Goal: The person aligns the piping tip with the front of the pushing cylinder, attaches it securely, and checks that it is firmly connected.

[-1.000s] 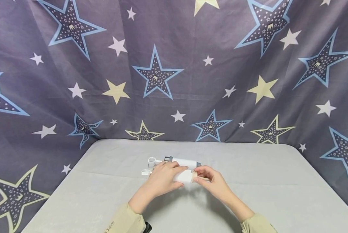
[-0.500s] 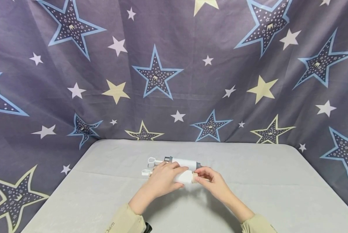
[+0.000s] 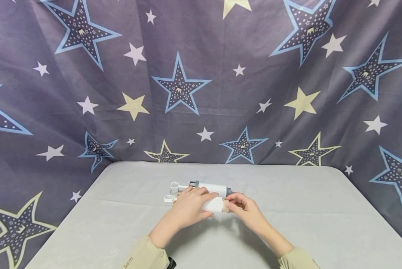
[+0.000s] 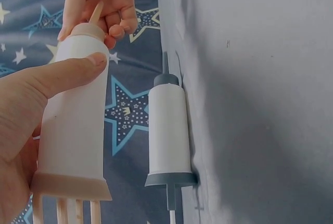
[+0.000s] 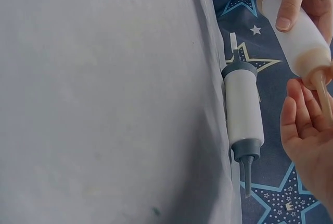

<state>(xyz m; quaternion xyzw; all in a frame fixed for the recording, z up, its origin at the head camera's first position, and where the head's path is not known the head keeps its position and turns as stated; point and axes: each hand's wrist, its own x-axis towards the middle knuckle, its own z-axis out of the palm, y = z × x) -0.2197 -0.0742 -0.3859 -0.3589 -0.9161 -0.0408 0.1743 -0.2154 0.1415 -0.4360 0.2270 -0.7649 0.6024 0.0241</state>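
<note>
A white syringe-like dispenser point(image 3: 213, 204) with beige ends lies across both hands. In the left wrist view its beige flange point(image 4: 72, 186) has several rods sticking out, and a tapered beige nozzle point(image 4: 96, 13) points away at the other end. My left hand point(image 3: 190, 207) grips the white barrel, thumb laid across it. At the nozzle end my right hand point(image 3: 246, 210) pinches the beige collar point(image 5: 310, 62) between thumb and fingers. Beyond the hands rests a second white dispenser point(image 3: 213, 189) with dark grey ends, partly covered by my left hand in the head view.
Both dispensers are over a pale grey table cover point(image 3: 127, 224). White loops point(image 3: 175, 184) stick out past my left hand. A dark curtain point(image 3: 201, 74) printed with stars hangs behind the table and along its sides.
My right fingers have shifted slightly around the beige collar, and less of the nozzle shows past them. My left hand and the grey-ended dispenser stay almost in place.
</note>
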